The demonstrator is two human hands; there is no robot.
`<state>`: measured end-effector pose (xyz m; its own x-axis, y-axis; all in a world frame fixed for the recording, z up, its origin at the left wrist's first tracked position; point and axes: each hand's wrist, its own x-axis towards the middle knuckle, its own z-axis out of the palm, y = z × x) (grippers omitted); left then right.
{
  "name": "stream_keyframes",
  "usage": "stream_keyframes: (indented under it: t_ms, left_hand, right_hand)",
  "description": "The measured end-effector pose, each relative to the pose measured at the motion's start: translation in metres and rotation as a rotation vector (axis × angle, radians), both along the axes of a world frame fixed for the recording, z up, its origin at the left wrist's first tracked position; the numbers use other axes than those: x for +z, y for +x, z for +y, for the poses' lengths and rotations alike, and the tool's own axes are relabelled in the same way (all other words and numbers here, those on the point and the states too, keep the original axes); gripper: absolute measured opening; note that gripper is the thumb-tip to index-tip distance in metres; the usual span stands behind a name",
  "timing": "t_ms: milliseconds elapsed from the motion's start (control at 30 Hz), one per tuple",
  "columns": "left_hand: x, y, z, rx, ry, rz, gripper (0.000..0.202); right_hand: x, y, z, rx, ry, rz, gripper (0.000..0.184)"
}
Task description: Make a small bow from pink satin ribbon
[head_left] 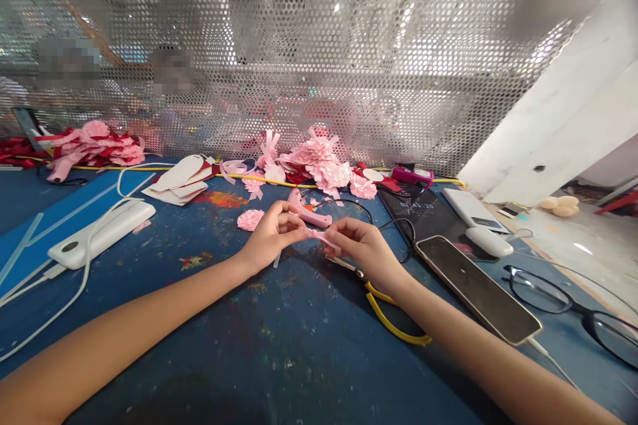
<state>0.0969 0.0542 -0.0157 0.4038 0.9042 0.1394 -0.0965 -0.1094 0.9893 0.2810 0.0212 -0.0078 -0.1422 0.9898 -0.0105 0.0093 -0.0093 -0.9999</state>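
Observation:
My left hand (276, 234) pinches one end of a small piece of pink ribbon (318, 234), with thumb and forefinger pressed together. At its other end my right hand (363, 247) closes its fingertips on the same ribbon. Just behind the hands lies a pink glue gun (314, 218). A pink ruffled flower (250, 220) rests beside my left hand. Under my right hand and wrist is a pair of scissors with yellow handles (396, 331), partly hidden. A thin translucent strip (277, 259) shows below my left fingers.
Pink flowers (323, 163) with ribbons are heaped along a perforated metal screen (309, 26). White paper cutouts (179, 179), a white power strip (102, 232) and cables lie left. A phone (476, 289), a white power bank (471, 209) and glasses (541, 289) lie right.

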Motion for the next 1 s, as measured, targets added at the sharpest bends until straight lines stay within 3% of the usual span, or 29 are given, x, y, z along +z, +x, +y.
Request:
stream_keyframes:
  t_ms: [200,467,700,867,1000]
  left_hand:
    - [-0.002,-0.001,0.003,0.023,0.008,0.005,0.035]
    - [-0.007,-0.001,0.001,0.075,0.066,0.040,0.028]
    - [-0.004,0.001,-0.004,-0.069,0.217,0.265,0.022]
    - [-0.006,0.005,-0.009,-0.183,0.067,0.165,0.031]
    - [-0.002,0.008,-0.013,-0.169,-0.172,0.049,0.028]
  right_hand:
    - [-0.004,0.003,0.004,0.000,-0.013,0.029,0.028]
    - [0.002,-0.006,-0.005,-0.019,-0.010,-0.016,0.034]
    - [-0.002,-0.007,-0.006,-0.086,0.072,-0.014,0.031]
    - [-0.003,-0.007,-0.007,-0.092,0.220,-0.208,0.022]
    - [-0.002,-0.006,-0.010,-0.166,0.472,-0.418,0.015]
